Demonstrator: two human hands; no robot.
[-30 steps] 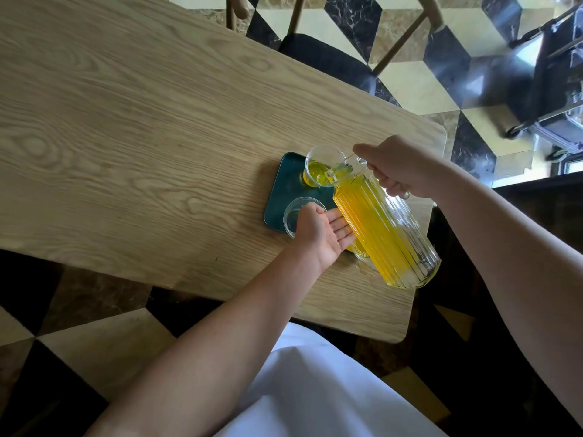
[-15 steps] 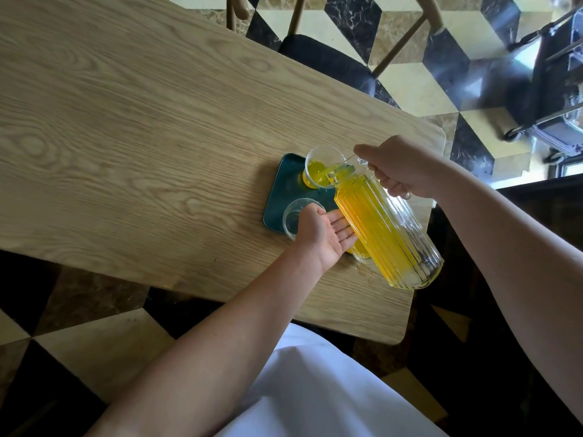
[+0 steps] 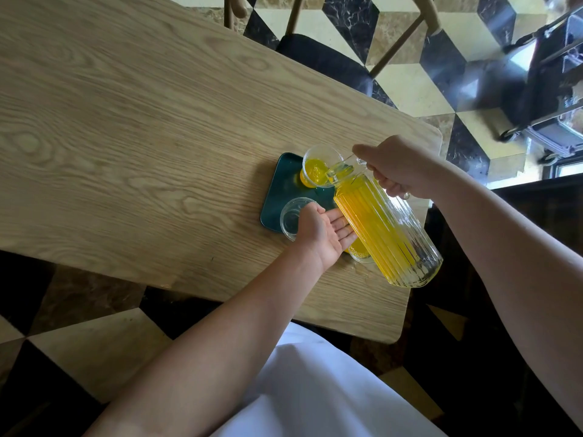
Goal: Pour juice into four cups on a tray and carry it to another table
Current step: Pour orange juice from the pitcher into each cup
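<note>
My right hand point(image 3: 400, 167) grips the handle of a ribbed glass pitcher point(image 3: 388, 234) full of yellow juice, tilted with its spout over the far-left clear cup point(image 3: 317, 170), where juice is collecting. That cup stands on a dark green tray point(image 3: 277, 197) near the table's right end. An empty clear cup point(image 3: 291, 217) sits at the tray's near-left corner. My left hand point(image 3: 321, 234) lies flat with straight fingers beside this cup, reaching under the pitcher. A third cup point(image 3: 359, 252) holding juice shows partly beneath the pitcher. Any other cup is hidden.
The tray sits on a light wooden table point(image 3: 142, 137) whose right edge is close to the pitcher. A wooden chair with a dark seat point(image 3: 325, 61) stands at the far side. The floor has black, cream and brown tiles.
Juice in the far-left cup has risen a little as the tilted pitcher keeps pouring. Both hands stay almost where they were.
</note>
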